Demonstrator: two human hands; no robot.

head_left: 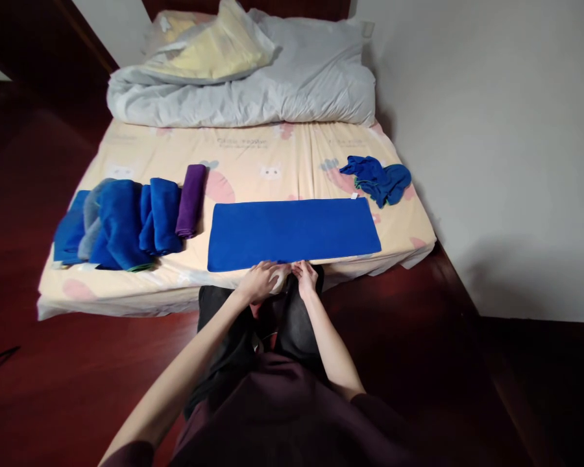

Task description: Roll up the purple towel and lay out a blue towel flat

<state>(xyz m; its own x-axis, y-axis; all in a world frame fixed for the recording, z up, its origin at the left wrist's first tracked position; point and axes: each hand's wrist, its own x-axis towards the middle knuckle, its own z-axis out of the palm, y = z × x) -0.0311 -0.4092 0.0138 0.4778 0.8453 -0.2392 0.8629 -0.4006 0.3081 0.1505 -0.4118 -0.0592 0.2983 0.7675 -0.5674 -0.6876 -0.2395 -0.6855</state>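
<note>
A blue towel (294, 232) lies flat as a long rectangle near the front edge of the bed, with a small white tag (354, 195) at its far right side. My left hand (259, 283) rests at the towel's near edge, palm down, its thumb apart from the fingers. Beside it, my right hand (305, 279) has its fingertips pressed together at the same edge. Whether a bit of fabric is between them is too small to make out.
Left of the towel stand a rolled purple towel (191, 201) and several folded blue towels (121, 220), with a grey one (91, 220) among them. A crumpled blue cloth (382, 181) lies at right. A grey quilt (311, 78) and plastic-wrapped yellow bundle (224, 48) sit behind.
</note>
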